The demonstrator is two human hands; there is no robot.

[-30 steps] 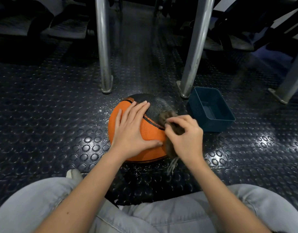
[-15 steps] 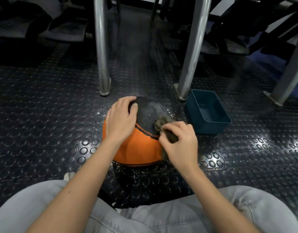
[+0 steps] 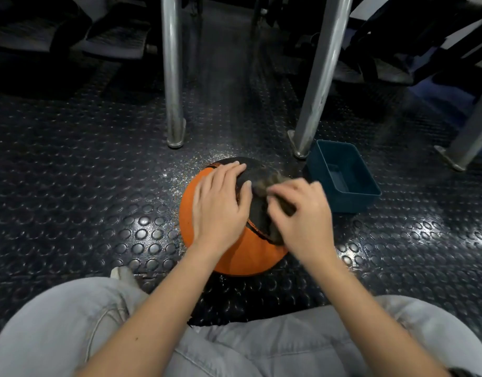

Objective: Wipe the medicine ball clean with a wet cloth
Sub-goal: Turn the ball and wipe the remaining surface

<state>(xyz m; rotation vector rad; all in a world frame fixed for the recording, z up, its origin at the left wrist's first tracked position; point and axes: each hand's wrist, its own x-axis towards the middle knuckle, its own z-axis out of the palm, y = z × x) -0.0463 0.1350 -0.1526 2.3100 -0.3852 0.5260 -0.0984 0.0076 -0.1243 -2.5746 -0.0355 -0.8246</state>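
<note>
We judge the medicine ball (image 3: 245,257), on the studded floor (image 3: 98,186), heavy and wet-slick: left hand (image 3: 220,210) steadies it flat-fingered at 10 o'clock, right hand (image 3: 302,221) fingers clenching the cloth (image 3: 264,183) at 1 o'clock.

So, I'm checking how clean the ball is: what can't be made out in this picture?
Head view:
medicine ball: underside and far side hidden by its own curve; top partly covered by the left hand and right hand.
cloth: mostly under the right hand, blurred; wetness unreadable.
blue bin: water inside cannot be told.
</note>
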